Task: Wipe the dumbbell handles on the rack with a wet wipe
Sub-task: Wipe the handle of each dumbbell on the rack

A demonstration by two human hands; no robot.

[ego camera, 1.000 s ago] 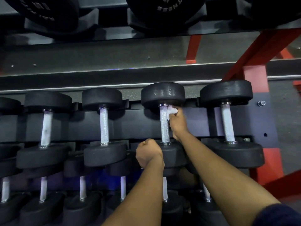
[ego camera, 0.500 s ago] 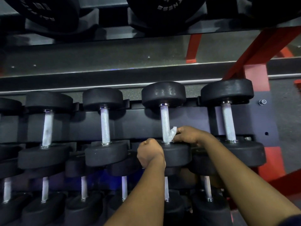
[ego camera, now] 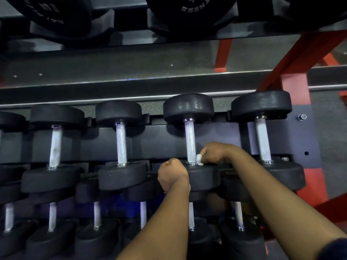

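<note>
Black dumbbells with knurled steel handles lie in rows on the rack (ego camera: 169,145). My right hand (ego camera: 216,152) grips a small white wet wipe (ego camera: 199,159) at the near end of one handle (ego camera: 190,141), the third full dumbbell from the left in the middle row. My left hand (ego camera: 173,174) is curled in a fist against that dumbbell's near head (ego camera: 204,177); whether it holds anything is hidden. Other handles stand to the left (ego camera: 121,145) and right (ego camera: 262,139).
A lower row of smaller dumbbells (ego camera: 97,214) sits under my forearms. Large weight plates (ego camera: 189,10) hang on the shelf above. A red steel frame (ego camera: 294,83) rises at the right, with grey floor beyond it.
My right hand slid the wipe down the handle from its far end to its near end. My left fist stayed in place against the near head.
</note>
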